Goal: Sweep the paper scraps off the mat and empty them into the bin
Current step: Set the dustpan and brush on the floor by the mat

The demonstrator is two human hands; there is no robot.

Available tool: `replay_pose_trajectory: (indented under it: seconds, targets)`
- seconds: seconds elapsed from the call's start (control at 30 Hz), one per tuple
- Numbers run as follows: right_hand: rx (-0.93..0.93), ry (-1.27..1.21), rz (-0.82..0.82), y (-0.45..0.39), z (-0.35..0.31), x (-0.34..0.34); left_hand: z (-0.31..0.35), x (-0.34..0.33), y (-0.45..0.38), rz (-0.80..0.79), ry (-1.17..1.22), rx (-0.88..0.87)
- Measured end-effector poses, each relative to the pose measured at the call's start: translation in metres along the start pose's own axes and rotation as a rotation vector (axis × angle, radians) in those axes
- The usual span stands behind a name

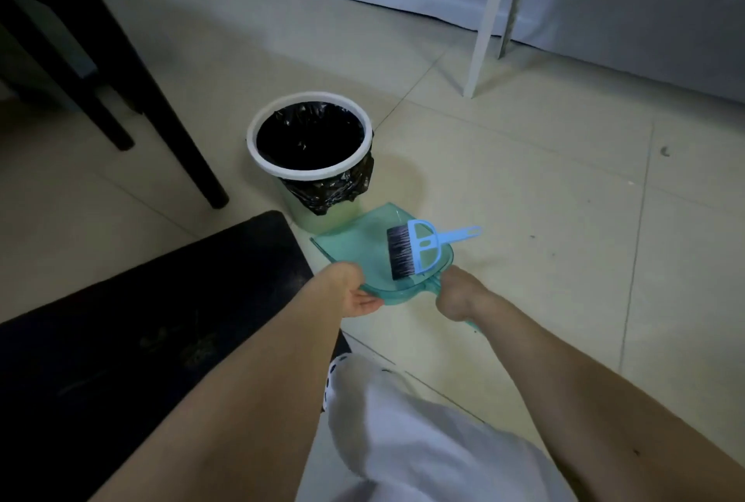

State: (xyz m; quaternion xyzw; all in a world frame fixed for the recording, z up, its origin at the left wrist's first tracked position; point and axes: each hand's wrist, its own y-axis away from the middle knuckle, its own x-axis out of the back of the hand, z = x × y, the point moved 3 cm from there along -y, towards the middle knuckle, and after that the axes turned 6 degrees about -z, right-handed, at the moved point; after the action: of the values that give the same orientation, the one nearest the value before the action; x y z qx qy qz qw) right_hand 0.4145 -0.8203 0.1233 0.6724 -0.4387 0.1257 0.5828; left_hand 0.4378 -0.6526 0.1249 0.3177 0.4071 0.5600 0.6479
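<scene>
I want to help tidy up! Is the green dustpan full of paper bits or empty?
It looks empty of paper: through the clear green dustpan no scraps show. Only the blue brush lies in it.

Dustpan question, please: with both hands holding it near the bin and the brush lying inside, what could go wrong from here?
1. The loose brush lies in the dustpan; tipping may drop it into the bin.
2. The dustpan is beside the bin, not over it, so an early tilt could spill onto the floor.
3. The left hand holds only the pan's edge and the right hand the handle; it may wobble.
</scene>
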Motion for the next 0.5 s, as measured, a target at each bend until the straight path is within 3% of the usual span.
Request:
replay_pose_trajectory:
  seconds: [0.2, 0.5]
  targets:
    - [-0.02, -0.009, -0.074, -0.072, 0.0, -0.038, -0.012, 0.026, -0.064, 0.052, -0.016, 0.038]
    - [-0.1, -0.036, -0.016, -0.14, -0.005, -0.062, -0.012, 0.042, -0.117, 0.003, -0.027, 0.083]
